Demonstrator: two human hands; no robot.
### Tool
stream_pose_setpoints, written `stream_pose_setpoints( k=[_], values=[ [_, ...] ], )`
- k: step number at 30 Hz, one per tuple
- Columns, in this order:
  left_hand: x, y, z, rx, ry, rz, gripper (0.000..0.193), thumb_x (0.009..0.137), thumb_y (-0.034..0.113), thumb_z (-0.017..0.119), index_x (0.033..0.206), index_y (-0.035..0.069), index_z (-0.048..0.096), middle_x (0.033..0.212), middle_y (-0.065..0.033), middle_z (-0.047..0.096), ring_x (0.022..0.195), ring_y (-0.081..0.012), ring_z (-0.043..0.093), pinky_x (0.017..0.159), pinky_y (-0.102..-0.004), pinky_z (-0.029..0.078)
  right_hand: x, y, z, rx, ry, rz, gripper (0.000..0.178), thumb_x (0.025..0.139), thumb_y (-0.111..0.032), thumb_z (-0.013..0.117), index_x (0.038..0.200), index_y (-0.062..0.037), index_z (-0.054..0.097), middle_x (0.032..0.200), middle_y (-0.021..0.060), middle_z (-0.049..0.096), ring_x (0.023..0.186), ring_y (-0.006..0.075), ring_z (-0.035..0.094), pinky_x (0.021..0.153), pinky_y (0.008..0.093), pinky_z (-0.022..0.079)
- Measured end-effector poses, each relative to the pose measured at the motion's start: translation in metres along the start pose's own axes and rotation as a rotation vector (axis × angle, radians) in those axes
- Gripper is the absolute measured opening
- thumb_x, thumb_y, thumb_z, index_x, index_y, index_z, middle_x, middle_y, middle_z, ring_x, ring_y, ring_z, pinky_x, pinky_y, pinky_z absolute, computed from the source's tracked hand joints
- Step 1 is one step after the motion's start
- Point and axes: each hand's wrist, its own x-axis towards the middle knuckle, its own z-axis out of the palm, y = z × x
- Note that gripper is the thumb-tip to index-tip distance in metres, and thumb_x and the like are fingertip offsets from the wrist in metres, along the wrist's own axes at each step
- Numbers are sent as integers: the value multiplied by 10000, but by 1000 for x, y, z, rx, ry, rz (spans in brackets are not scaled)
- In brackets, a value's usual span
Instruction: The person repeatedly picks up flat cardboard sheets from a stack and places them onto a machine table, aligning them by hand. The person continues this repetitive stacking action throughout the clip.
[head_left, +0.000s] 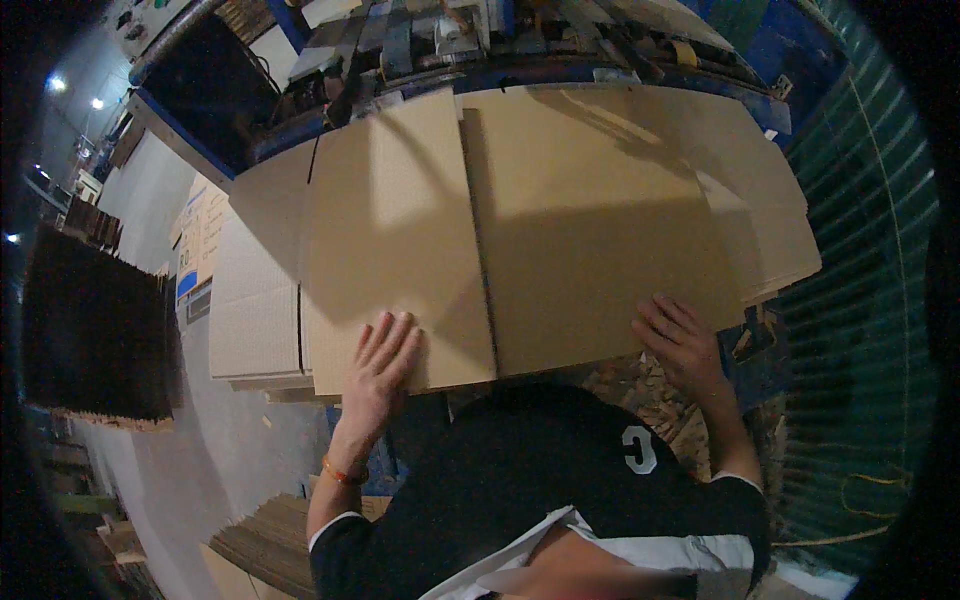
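Note:
A large flat brown cardboard sheet lies in front of me, its far edge against a blue machine. A dark slit or gap runs from its far edge to its near edge, splitting it into a left panel and a wider right one. My left hand rests flat on the near part of the left panel, fingers stretched forward. At the near right edge, my right hand lies on the sheet with its fingers extended. Neither hand grasps anything. Under the sheet's left side more cardboard shows.
Beyond the cardboard, the machine carries metal parts and straps. A green corrugated wall stands at the right. Dark stacked sheets are on the left floor, and more stacked cardboard sits at the lower left. Cardboard scraps lie below the near edge.

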Motion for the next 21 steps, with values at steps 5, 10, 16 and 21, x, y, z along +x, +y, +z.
stream_pose_setpoints(
  k=[5, 10, 16, 21],
  values=[
    [19, 0, -3, 32, -34, 27, 529, 763, 46, 509, 1288, 100, 465, 1380, -98, 401, 1290, -306, 351, 1063, -475, 256, 15, 13, 4, 68, 15, -50, 460, 686, -118, 678, 1139, -111, 595, 1269, 69, 520, 1189, 287, 471, 996, 429, 376],
    [52, -16, -4, 38, 73, 107, 509, 808, 90, 475, 1314, 96, 428, 1392, -113, 376, 1294, -313, 341, 1065, -481, 244, 39, 79, 21, 67, -113, 29, 637, 674, -260, 715, 1263, -142, 503, 1379, 64, 403, 1286, 265, 352, 1068, 438, 255],
    [94, 7, 11, 104, 56, 232, 497, 803, 74, 540, 1293, 61, 454, 1371, -127, 408, 1295, -295, 350, 1065, -465, 256, 75, 148, 19, 26, -93, 117, 706, 647, -325, 732, 1279, -133, 484, 1397, 72, 381, 1295, 269, 339, 1064, 446, 244],
    [80, 22, 4, 12, 217, 263, 452, 800, 72, 492, 1248, 20, 477, 1327, -148, 449, 1236, -307, 427, 1029, -469, 323, 55, 145, 9, -59, -124, 86, 722, 594, -357, 761, 1237, -129, 527, 1363, 82, 418, 1249, 311, 380, 1032, 448, 284]
  ],
)
